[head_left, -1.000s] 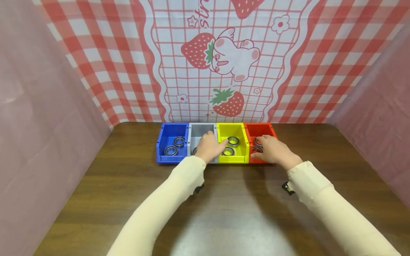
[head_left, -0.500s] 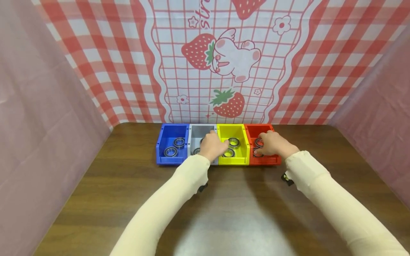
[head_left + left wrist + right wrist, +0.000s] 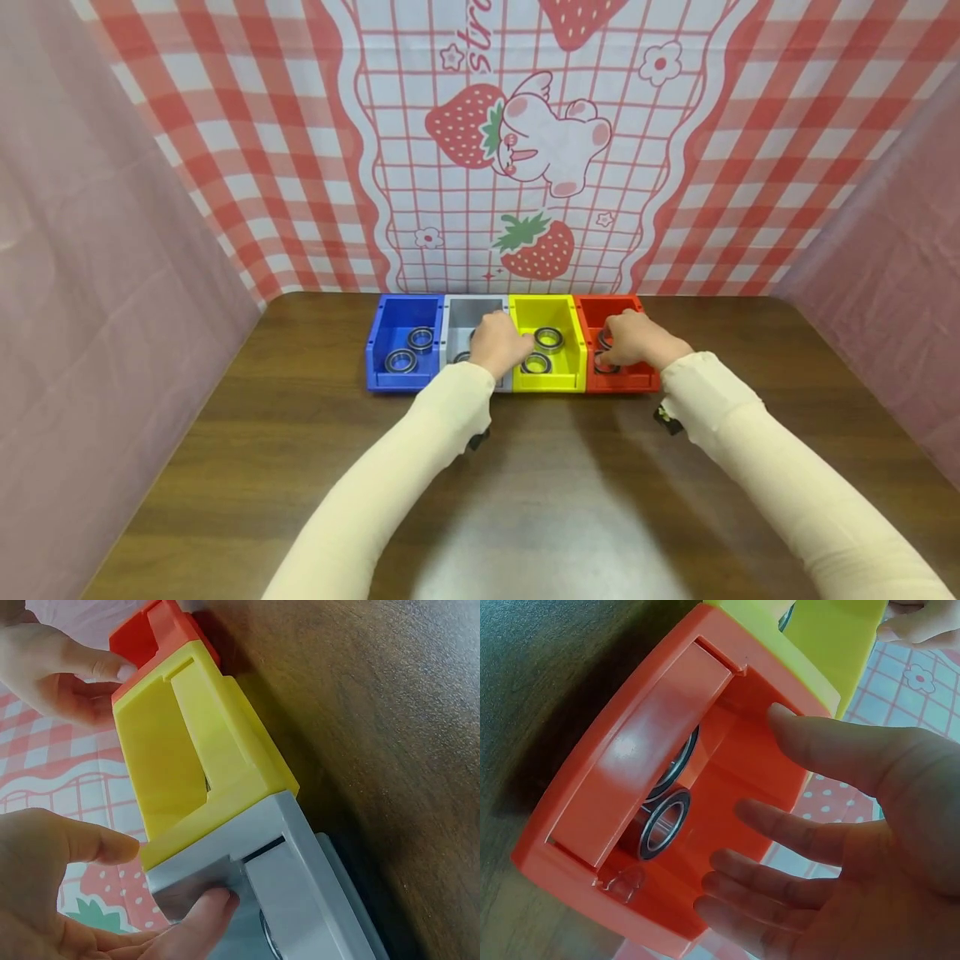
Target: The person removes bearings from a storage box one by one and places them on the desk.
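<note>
Four joined open bins stand in a row. My left hand [image 3: 501, 343] reaches over the grey bin [image 3: 476, 302]; in the left wrist view its thumb [image 3: 105, 844] is by the yellow bin's edge and a finger [image 3: 206, 915] dips into the grey one, holding nothing visible. A bearing [image 3: 462, 357] lies partly hidden below it. My right hand [image 3: 637, 337] is over the red bin [image 3: 606, 305]. In the right wrist view, its fingers [image 3: 772, 889] are spread and apart from two ring bearings [image 3: 665, 823] at the bin's front wall.
The yellow bin [image 3: 543, 310] holds two bearings [image 3: 549, 339], and the blue bin [image 3: 405, 308] holds two more bearings [image 3: 401, 361]. A checked strawberry cloth [image 3: 540, 183] hangs right behind the row. Brown wooden table [image 3: 525, 483] extends in front; pink cloth [image 3: 885, 250] hangs at the sides.
My left hand has shifted slightly right over the grey bin. The right hand has moved a little left and farther into the red bin. The bearings appear to stay put.
</note>
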`<state>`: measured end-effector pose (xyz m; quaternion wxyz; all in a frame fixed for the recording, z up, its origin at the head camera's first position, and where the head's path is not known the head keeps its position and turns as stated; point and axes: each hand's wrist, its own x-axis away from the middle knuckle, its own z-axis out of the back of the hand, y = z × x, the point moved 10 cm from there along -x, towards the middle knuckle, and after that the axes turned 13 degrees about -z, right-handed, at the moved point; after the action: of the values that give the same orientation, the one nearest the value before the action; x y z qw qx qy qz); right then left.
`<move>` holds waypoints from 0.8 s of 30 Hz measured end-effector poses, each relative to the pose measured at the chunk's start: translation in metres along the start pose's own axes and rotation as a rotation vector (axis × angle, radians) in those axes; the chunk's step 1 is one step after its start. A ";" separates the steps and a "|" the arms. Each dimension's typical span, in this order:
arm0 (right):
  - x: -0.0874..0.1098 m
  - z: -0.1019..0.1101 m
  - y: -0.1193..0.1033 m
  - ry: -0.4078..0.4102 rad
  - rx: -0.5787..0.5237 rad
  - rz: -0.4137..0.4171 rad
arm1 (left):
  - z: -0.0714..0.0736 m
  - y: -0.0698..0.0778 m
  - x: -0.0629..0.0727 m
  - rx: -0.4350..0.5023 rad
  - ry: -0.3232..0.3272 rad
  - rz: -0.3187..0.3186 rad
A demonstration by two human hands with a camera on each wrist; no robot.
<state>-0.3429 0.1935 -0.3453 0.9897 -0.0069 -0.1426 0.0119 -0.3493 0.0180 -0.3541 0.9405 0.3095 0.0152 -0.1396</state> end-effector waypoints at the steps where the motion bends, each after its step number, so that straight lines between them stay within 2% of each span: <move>1: 0.000 0.000 0.000 -0.002 -0.003 -0.001 | 0.000 0.000 0.000 0.003 0.003 0.001; 11: -0.003 -0.001 -0.002 -0.037 -0.032 0.016 | 0.001 -0.002 -0.001 0.032 0.041 0.027; 24: -0.007 -0.002 -0.005 -0.045 -0.038 0.019 | 0.000 0.001 -0.004 -0.006 0.007 0.017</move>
<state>-0.3488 0.1888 -0.3496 0.9858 -0.0267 -0.1649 0.0187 -0.3527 0.0198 -0.3526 0.9424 0.3075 0.0164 -0.1304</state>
